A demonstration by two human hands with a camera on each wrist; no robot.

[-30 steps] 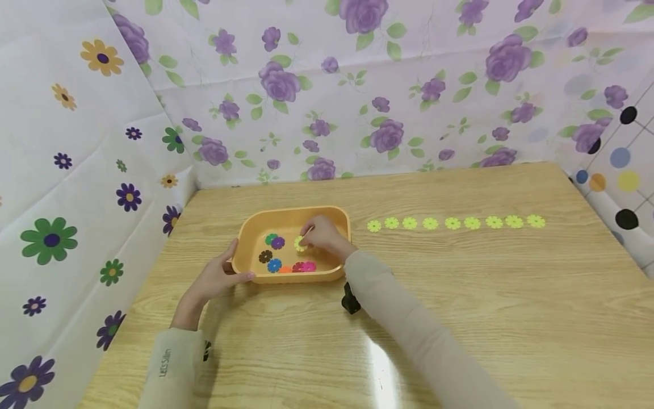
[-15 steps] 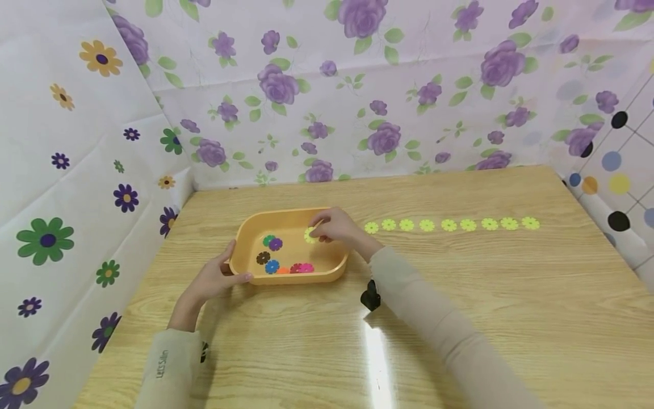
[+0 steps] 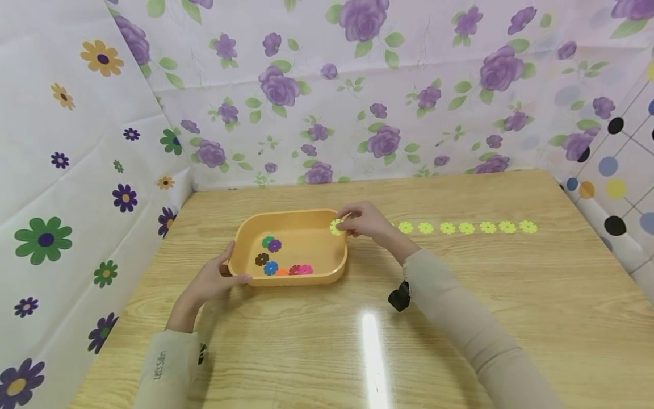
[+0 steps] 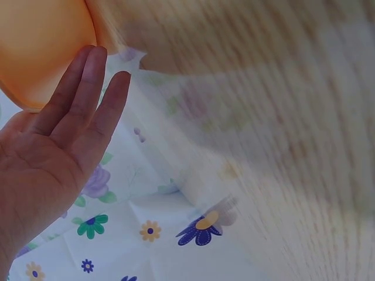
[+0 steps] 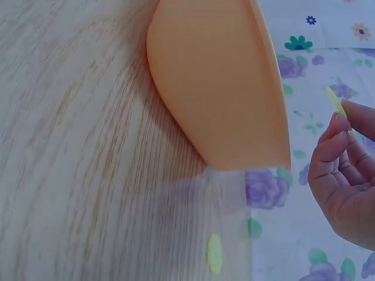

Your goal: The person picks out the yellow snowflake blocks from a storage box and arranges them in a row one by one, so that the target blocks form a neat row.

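Between its thumb and fingers, my right hand pinches a yellow snowflake building disc, over the right end of an orange plastic tray. In the right wrist view that disc shows edge-on at the fingertips, apart from the tray wall. My left hand rests against the tray's left end, thumb at the front rim. The left wrist view shows straight fingers along the outer wall. Inside the tray lie a green disc, a purple disc, a brown disc, a blue disc and several others.
A row of yellow discs runs along the wooden table to the right of the tray; the right hand and forearm hide its left end. Floral sheets hang behind and at the left.
My right hand has lifted the yellow disc from inside the tray and carried it right to the tray's right rim. The left hand stays at the tray's left end.
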